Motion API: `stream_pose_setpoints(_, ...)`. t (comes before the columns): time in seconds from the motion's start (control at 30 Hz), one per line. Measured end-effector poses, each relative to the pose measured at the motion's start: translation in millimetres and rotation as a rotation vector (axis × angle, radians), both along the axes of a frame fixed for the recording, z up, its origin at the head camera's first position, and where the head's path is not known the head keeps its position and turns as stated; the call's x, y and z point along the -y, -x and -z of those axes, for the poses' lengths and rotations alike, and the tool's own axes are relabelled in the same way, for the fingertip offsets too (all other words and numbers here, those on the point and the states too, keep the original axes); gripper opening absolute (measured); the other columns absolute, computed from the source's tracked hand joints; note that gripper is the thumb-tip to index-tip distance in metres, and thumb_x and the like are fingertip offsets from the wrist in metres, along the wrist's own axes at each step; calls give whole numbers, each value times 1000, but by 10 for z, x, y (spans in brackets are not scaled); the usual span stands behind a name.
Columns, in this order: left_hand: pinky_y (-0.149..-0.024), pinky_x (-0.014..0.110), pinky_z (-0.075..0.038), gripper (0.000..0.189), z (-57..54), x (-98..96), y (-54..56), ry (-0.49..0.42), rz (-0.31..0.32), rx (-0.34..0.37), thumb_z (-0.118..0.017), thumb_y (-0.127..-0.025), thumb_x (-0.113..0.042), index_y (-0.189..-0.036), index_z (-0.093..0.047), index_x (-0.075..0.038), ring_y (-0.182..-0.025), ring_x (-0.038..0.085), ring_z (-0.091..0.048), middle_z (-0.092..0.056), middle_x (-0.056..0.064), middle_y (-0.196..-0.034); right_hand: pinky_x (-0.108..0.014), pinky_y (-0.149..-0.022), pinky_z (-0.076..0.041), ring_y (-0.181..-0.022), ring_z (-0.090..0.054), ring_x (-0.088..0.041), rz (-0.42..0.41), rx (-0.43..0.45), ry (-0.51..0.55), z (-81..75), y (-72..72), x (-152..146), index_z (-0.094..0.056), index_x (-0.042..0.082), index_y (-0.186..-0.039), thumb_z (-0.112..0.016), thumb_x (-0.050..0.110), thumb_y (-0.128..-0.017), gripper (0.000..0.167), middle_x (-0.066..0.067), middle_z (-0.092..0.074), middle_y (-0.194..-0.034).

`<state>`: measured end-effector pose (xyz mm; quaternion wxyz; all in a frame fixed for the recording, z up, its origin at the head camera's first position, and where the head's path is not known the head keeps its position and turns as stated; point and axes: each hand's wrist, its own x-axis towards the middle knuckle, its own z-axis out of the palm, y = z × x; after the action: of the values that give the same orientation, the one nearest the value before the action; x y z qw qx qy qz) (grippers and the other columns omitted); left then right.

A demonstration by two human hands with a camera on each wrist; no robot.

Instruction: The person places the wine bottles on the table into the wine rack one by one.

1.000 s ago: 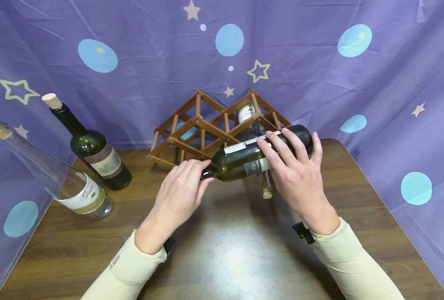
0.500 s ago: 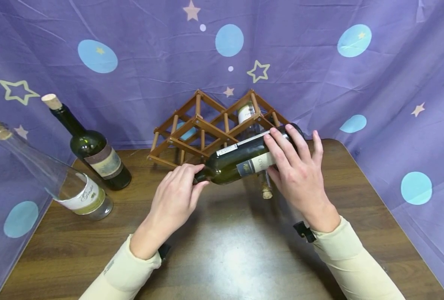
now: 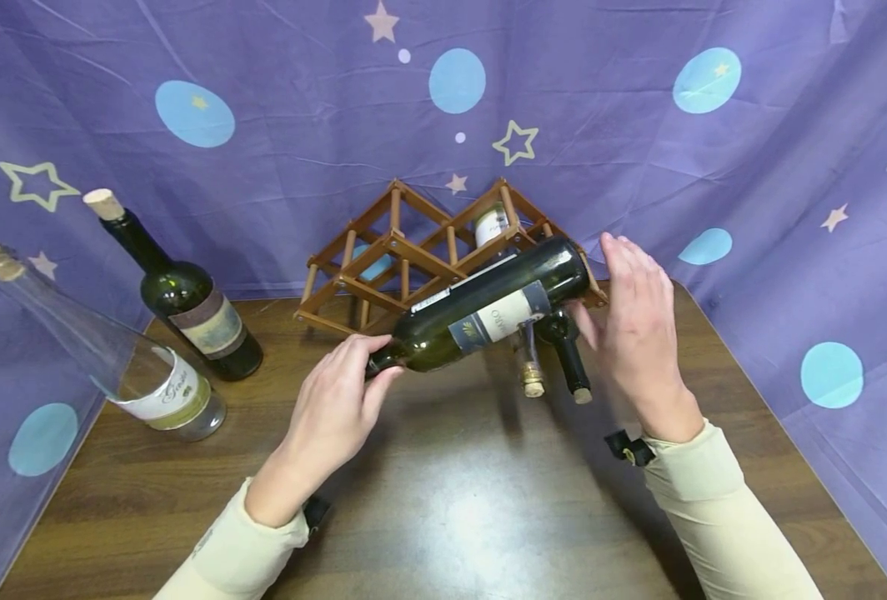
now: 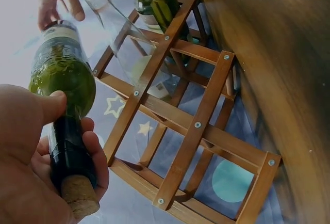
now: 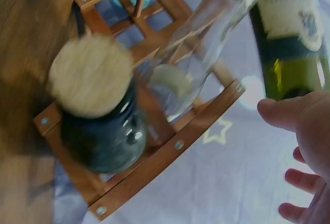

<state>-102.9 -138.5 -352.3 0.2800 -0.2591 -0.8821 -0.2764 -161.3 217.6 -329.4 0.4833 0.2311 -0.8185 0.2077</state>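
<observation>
A dark green wine bottle [image 3: 481,312] hangs tilted in front of the wooden wine rack [image 3: 394,242], base up to the right. My left hand [image 3: 331,404] grips its neck; the left wrist view shows thumb and fingers wrapped just above the cork [image 4: 80,195]. My right hand [image 3: 638,333] is beside the base with fingers straight, its thumb close to the glass. In the right wrist view this thumb [image 5: 283,113] overlaps the bottle's lower end. A clear bottle [image 3: 531,367] and another dark bottle [image 3: 569,358] lie in the rack, corked necks pointing forward, partly hidden behind the held bottle.
On the left of the wooden table [image 3: 443,500] stand a corked green bottle [image 3: 203,317] and a corked clear bottle [image 3: 162,387]. A purple curtain [image 3: 593,150] with stars hangs right behind the rack.
The held bottle has shifted left with my left hand, its base rising slightly. My right hand has come off its body and moved right, uncovering the label and the dark bottle's neck in the rack.
</observation>
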Motion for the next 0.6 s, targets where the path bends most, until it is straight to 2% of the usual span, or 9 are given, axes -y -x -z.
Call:
stream_pose_setpoints(0.1, -82, 50, -57, 39, 20, 29, -13, -17, -13, 19, -81, -96, -15, -129, -65, -1, -102, 32, -71, -73, 14, -116, -61, -109, -44, -131, -55, -47, 17, 102, 8, 75, 80, -129, -49, -2, -152, -78, 15, -94, 67, -25, -60, -143)
stream_pose_setpoints(0.2, -78, 51, -57, 39, 53, 63, -27, -36, -37, 48, -82, -95, -16, -128, -65, -2, -100, 31, -71, -73, 12, -114, -61, -106, -45, -128, -57, -47, 43, 246, 21, 183, 163, -252, -51, -2, -151, -76, 11, -98, 60, -25, -61, -141)
stream_pose_setpoints(0.33, -75, 51, -56, 39, 100, 105, -58, -65, -69, 99, -83, -94, -16, -128, -66, -5, -98, 30, -72, -73, 10, -115, -61, -106, -46, -129, -57, -45, 93, 418, 42, 345, 272, -388, -55, -1, -148, -71, 8, -101, 50, -24, -62, -139)
stream_pose_setpoints(0.5, -78, 52, -57, 38, 152, 151, -100, -95, -111, 168, -82, -95, -18, -128, -66, -6, -101, 30, -73, -73, 9, -118, -64, -105, -47, -131, -57, -45, 138, 534, 53, 510, 382, -505, -59, 0, -146, -70, 12, -103, 47, -24, -61, -140)
stream_pose_setpoints(0.6, -78, 52, -56, 38, 176, 174, -130, -114, -126, 208, -81, -96, -18, -129, -66, -4, -101, 30, -72, -73, 10, -119, -68, -98, -48, -129, -59, -45, 148, 590, 68, 584, 432, -541, -61, 4, -146, -69, 14, -103, 44, -22, -61, -140)
